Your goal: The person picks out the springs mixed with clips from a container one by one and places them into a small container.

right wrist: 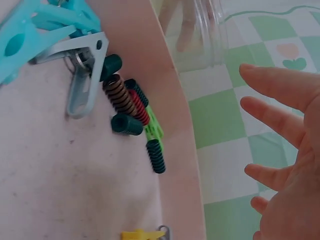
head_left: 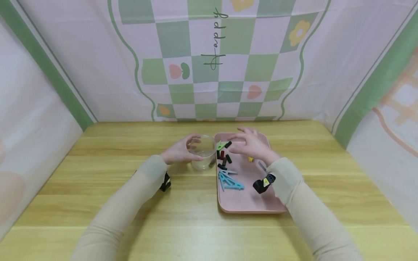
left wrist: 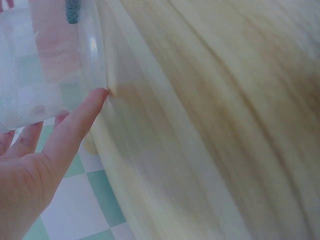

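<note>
My left hand [head_left: 177,151] holds a clear plastic jar [head_left: 202,150], thumb at the near side and fingers round the back. The jar stands against the left side of a pink tray [head_left: 248,203]. A dark ribbed spring [left wrist: 72,11] shows by the jar in the left wrist view; whether it lies inside, I cannot tell. Over the tray's far part hovers my right hand [head_left: 249,146], fingers spread and holding nothing. Below it, along the tray's left wall, lie a brown spring [right wrist: 119,95], a red spring [right wrist: 140,109] and several dark green springs [right wrist: 127,124].
Blue clips [head_left: 231,184] and a grey clip [right wrist: 82,85] lie in the tray's left part. A light green clip [head_left: 220,145] sits near its far left corner. Farther right is a small yellow piece [head_left: 250,159]. A patterned cloth [head_left: 209,90] hangs behind the wooden table [head_left: 130,134].
</note>
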The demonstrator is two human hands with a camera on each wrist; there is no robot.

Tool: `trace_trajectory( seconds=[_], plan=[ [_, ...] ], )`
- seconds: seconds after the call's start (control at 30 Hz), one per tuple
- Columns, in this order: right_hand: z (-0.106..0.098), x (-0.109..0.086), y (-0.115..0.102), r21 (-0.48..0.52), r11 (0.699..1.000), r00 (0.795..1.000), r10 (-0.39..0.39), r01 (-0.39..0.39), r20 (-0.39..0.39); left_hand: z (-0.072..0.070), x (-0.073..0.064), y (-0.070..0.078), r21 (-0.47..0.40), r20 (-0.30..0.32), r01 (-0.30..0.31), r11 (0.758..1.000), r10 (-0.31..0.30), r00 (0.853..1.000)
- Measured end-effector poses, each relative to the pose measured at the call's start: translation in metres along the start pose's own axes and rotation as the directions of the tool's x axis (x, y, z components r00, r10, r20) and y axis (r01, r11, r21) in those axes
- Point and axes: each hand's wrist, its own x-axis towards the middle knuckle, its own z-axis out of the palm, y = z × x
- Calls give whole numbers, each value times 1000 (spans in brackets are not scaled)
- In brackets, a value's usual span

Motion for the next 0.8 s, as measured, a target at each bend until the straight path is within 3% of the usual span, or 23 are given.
trace_trajectory(
  seconds=[0.37, 0.8],
  plan=[
    [13, 2, 16, 22, 1000, 1000, 8, -8, -1, 1, -1, 2, 9, -1, -2, 1000, 2, 1000],
    [28, 5, 34, -19, 1000, 1000, 7, -7, -15, 1, -2, 2, 3, -1, 2, 1000, -2, 1000]
  ],
)
